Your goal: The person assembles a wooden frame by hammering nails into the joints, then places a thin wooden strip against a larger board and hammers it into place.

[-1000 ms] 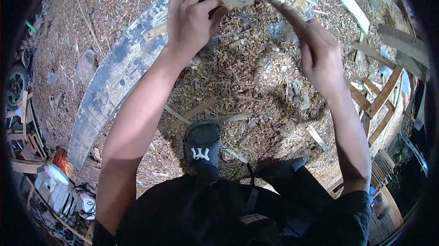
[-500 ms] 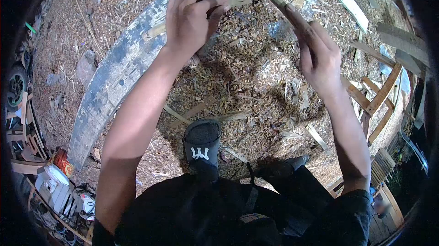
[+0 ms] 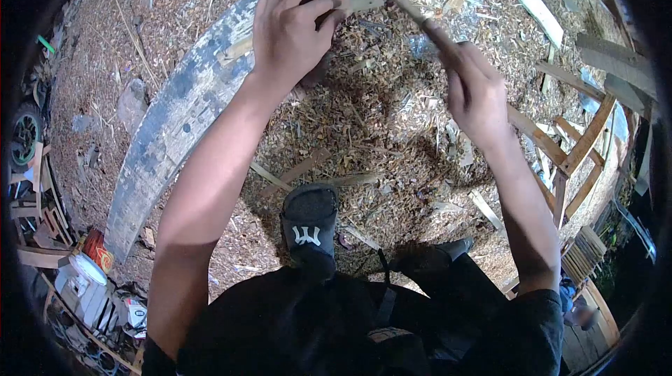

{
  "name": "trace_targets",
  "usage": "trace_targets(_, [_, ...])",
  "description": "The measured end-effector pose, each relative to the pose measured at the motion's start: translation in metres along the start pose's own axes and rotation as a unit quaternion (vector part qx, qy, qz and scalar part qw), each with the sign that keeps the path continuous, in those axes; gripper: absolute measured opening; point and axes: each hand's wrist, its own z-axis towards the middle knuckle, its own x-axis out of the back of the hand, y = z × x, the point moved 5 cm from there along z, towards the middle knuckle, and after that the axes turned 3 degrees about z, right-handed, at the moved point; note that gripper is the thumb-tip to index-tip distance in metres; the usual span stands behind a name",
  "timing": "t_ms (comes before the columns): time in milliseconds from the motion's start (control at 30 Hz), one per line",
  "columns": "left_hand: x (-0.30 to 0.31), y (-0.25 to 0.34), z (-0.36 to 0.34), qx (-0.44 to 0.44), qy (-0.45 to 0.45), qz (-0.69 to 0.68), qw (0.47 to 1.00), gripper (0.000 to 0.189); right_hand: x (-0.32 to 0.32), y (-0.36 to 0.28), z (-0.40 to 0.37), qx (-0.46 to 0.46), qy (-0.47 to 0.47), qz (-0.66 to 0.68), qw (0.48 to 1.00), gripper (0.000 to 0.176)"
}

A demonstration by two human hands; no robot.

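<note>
My right hand (image 3: 476, 89) is closed around the wooden handle of a hammer (image 3: 418, 16). The dark hammer head is raised at the top of the view, slightly blurred, just right of my left fingertips. My left hand (image 3: 290, 37) rests over a long, weathered board (image 3: 164, 117) with patchy grey-blue paint. Its thumb and forefinger are pinched together, and what is between them is too small or hidden to name. Pale wood (image 3: 236, 50) sticks out on the left of this hand, and another pale piece (image 3: 367, 2) shows to its right.
Wood shavings and scraps cover the ground. My sandalled foot (image 3: 310, 218) stands below the board. A wooden frame (image 3: 584, 139) and planks (image 3: 616, 61) lie at right. A white container (image 3: 87, 267) and wood pieces crowd the lower left. Part of another person (image 3: 581, 313) shows at lower right.
The hammer and my right hand have shifted a little left, and the hammer head has tipped downward. My left hand stays nearly in place.
</note>
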Motion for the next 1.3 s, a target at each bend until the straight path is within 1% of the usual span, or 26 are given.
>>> trace_targets(67, [0.001,0.000,-0.001,0.006,-0.011,0.007,1.000,0.016,0.012,-0.007,0.002,0.024,0.088,0.019,0.996,0.047])
trace_targets(100, [0.000,0.001,0.000,0.008,-0.019,0.012,1.000,0.016,0.013,-0.010,0.002,0.008,0.088,0.036,0.995,0.047])
trace_targets(200, [0.002,0.002,0.001,0.004,-0.005,-0.004,1.000,0.016,0.001,-0.005,-0.003,-0.018,0.069,0.014,0.997,0.046])
trace_targets(267, [0.002,0.002,0.000,0.002,-0.008,-0.017,1.000,0.017,-0.011,0.006,-0.004,-0.022,0.061,0.025,0.998,0.047])
trace_targets(333, [0.001,0.002,0.001,0.001,-0.011,-0.029,1.000,0.017,-0.013,0.009,-0.001,-0.047,0.037,-0.002,0.998,0.049])
trace_targets(367, [0.000,0.001,0.001,0.009,-0.018,-0.012,1.000,0.017,-0.005,0.003,0.001,-0.004,0.098,0.012,0.995,0.047])
trace_targets(433, [-0.002,-0.001,-0.001,0.019,-0.027,0.004,0.999,0.017,-0.004,0.001,-0.002,0.014,0.113,0.014,0.993,0.046])
trace_targets(467, [-0.001,0.000,-0.001,0.012,-0.011,0.003,1.000,0.017,-0.001,-0.001,-0.004,0.031,0.131,0.012,0.991,0.045])
trace_targets(500, [0.000,0.001,0.001,0.006,0.005,0.002,1.000,0.017,-0.009,0.005,-0.006,-0.014,0.065,0.010,0.998,0.045])
trace_targets(533, [0.002,0.002,0.002,0.004,0.007,0.000,1.000,0.017,-0.007,0.006,-0.006,-0.014,0.066,0.007,0.998,0.045])
trace_targets(600, [0.002,0.002,0.002,0.011,-0.015,-0.024,1.000,0.016,-0.009,0.006,-0.005,-0.043,0.030,-0.019,0.998,0.046])
trace_targets(633, [0.002,0.002,0.003,0.012,-0.015,-0.022,1.000,0.016,-0.005,0.006,-0.006,-0.022,0.069,-0.005,0.997,0.048])
trace_targets(767, [0.002,0.002,-0.001,0.019,-0.021,-0.005,1.000,0.017,-0.008,-0.002,-0.007,-0.001,0.077,-0.011,0.997,0.053])
trace_targets(800, [0.001,0.002,0.000,0.021,-0.026,0.002,0.999,0.017,-0.006,-0.001,-0.006,-0.003,0.078,-0.014,0.997,0.053])
trace_targets(867, [-0.001,0.002,0.001,0.011,-0.016,-0.004,1.000,0.017,-0.009,0.002,-0.003,-0.010,0.044,-0.047,0.998,0.056])
trace_targets(900, [0.001,0.001,0.000,0.008,-0.009,-0.005,1.000,0.016,-0.008,0.003,-0.003,-0.013,0.059,-0.016,0.998,0.054])
trace_targets(933, [0.001,-0.001,-0.001,0.012,-0.012,-0.002,1.000,0.016,-0.010,0.001,-0.003,-0.011,0.056,-0.012,0.998,0.054])
trace_targets(1000, [0.001,0.001,-0.001,0.000,0.013,-0.004,1.000,0.016,-0.001,-0.009,-0.004,0.051,0.140,-0.009,0.989,0.050])
trace_targets(1033, [0.002,0.002,-0.001,-0.001,0.013,-0.006,1.000,0.016,-0.011,0.000,-0.007,0.010,0.076,-0.013,0.997,0.049])
trace_targets(1100, [0.001,0.002,0.000,0.014,-0.029,-0.018,0.999,0.015,-0.014,0.007,-0.008,-0.012,0.065,-0.021,0.998,0.049])
trace_targets(1133, [0.000,0.002,0.004,0.012,-0.026,-0.017,0.999,0.015,-0.016,0.011,-0.007,-0.028,0.053,-0.026,0.998,0.050])
trace_targets(1167, [0.001,0.002,0.004,0.008,-0.016,-0.016,1.000,0.015,-0.015,0.014,-0.008,-0.045,0.072,0.012,0.996,0.049])
trace_targets(1200, [0.002,0.002,0.001,0.007,-0.009,-0.016,1.000,0.015,-0.015,0.011,-0.008,-0.044,0.069,0.014,0.997,0.049])
trace_targets(1267, [0.003,0.002,-0.001,0.000,-0.009,-0.016,1.000,0.016,-0.004,0.006,-0.009,-0.059,0.140,0.045,0.987,0.047])
trace_targets(1300, [0.003,0.004,0.001,-0.011,-0.006,-0.016,1.000,0.017,-0.005,0.011,-0.014,-0.101,0.135,0.045,0.985,0.046])
